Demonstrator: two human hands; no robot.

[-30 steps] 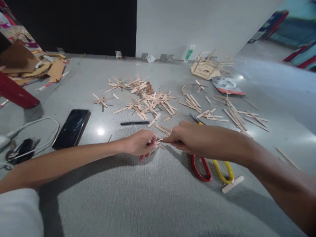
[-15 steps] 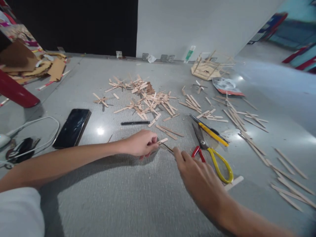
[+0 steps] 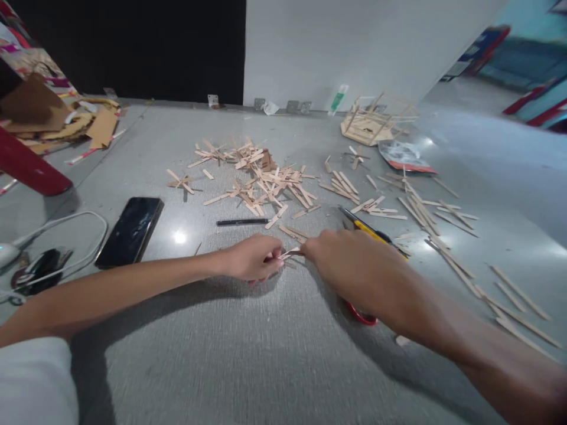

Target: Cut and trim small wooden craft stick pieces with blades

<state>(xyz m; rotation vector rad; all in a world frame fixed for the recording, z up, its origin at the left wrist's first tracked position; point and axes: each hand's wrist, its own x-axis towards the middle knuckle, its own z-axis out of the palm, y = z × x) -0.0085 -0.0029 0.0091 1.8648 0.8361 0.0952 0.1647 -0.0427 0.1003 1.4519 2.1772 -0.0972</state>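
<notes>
My left hand (image 3: 252, 258) rests low on the grey floor, its fingers pinched on a small wooden stick piece (image 3: 290, 252). My right hand (image 3: 349, 260) has its fingers closed at the other end of that same piece, touching it. Under my right forearm lie scissors with a red handle (image 3: 361, 314), mostly hidden. A yellow utility knife (image 3: 372, 232) pokes out just beyond my right hand.
A heap of cut wooden sticks (image 3: 266, 177) lies ahead, longer sticks (image 3: 425, 215) to the right. A black pen (image 3: 243, 222), a phone (image 3: 129, 230), a white cable (image 3: 57, 227), a stick frame model (image 3: 370, 121), a foil packet (image 3: 405, 156) and cardboard scraps (image 3: 57, 121) surround them.
My right hand drew back toward me half a second ago, then returned to the stick piece held by my left hand, covering the scissors again. My left hand stayed put.
</notes>
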